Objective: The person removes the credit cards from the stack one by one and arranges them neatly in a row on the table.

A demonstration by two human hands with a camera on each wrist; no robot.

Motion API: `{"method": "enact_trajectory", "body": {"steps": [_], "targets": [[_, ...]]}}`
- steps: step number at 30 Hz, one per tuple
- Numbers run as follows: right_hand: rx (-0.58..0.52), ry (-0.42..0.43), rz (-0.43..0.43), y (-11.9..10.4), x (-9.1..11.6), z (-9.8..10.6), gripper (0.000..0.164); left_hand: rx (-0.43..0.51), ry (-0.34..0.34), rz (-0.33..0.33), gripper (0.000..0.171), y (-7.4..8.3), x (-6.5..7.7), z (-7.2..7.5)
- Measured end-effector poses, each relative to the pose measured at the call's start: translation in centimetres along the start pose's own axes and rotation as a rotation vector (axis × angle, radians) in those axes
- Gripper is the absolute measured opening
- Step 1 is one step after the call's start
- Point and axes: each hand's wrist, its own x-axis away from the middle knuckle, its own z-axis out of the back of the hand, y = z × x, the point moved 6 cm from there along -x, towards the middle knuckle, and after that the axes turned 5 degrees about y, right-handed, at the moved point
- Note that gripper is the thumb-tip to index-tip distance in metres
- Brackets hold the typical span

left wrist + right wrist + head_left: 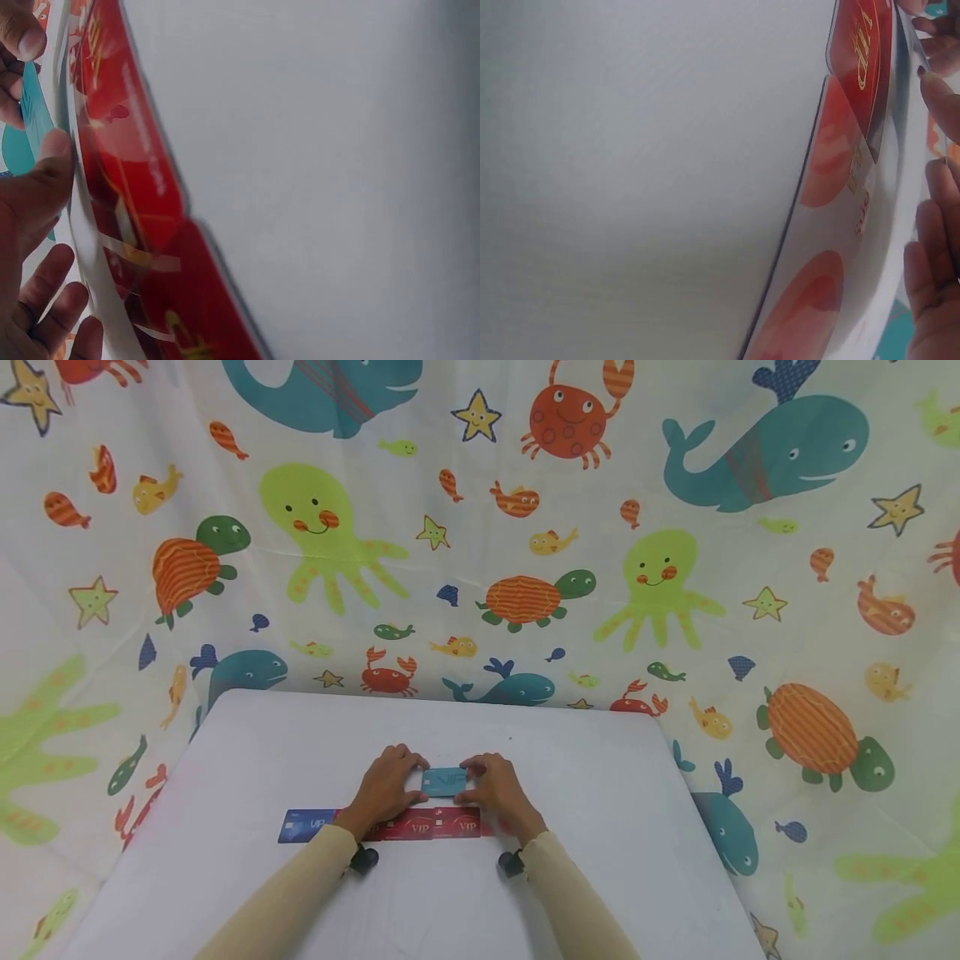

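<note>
A teal card (444, 782) marked VIP is between both hands, level with its long side across. My left hand (386, 783) pinches its left end between thumb and fingers. On the opposite end, my right hand (498, 792) grips it the same way. In the left wrist view, the thumb (54, 169) lies along the edge of the teal card (35, 109). Nearer me, a row of cards lies on the table: a blue card (306, 827) at the left, red VIP cards (457, 823), and a white card with red shapes (810, 292) at the right. My wrists partly cover this row.
The cards lie on a white-covered table (600, 793). Behind it hangs a curtain (465, 552) printed with sea animals. A dark wrist camera (364, 860) is strapped under the left wrist, another one (511, 863) under the right.
</note>
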Motion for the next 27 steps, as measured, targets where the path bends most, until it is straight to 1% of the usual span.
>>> {"method": "enact_trajectory", "body": {"steps": [6, 9, 13, 16, 23, 27], "targets": [[0.002, 0.005, 0.014, 0.3, 0.2, 0.4, 0.055, 0.012, -0.003, -0.016, 0.06, 0.2, -0.1, -0.1], [0.01, 0.0, 0.032, 0.5, 0.4, 0.7, 0.055, 0.03, -0.016, -0.015, 0.059, 0.3, -0.1, -0.3], [0.014, -0.002, 0.03, 0.8, 0.7, 1.1, 0.055, 0.06, -0.028, -0.013, 0.06, 0.6, -0.1, -0.5], [0.01, 0.0, 0.026, 0.9, 0.9, 1.5, 0.055, 0.077, -0.031, -0.013, 0.06, 1.0, 0.0, -0.3], [0.001, -0.001, 0.053, 1.2, 1.0, 2.2, 0.053, 0.106, -0.037, -0.027, 0.062, 1.9, 0.1, 0.4], [0.001, 0.001, 0.043, 1.6, 1.2, 2.6, 0.052, 0.124, -0.046, -0.025, 0.061, 2.4, 0.1, 0.6]]}}
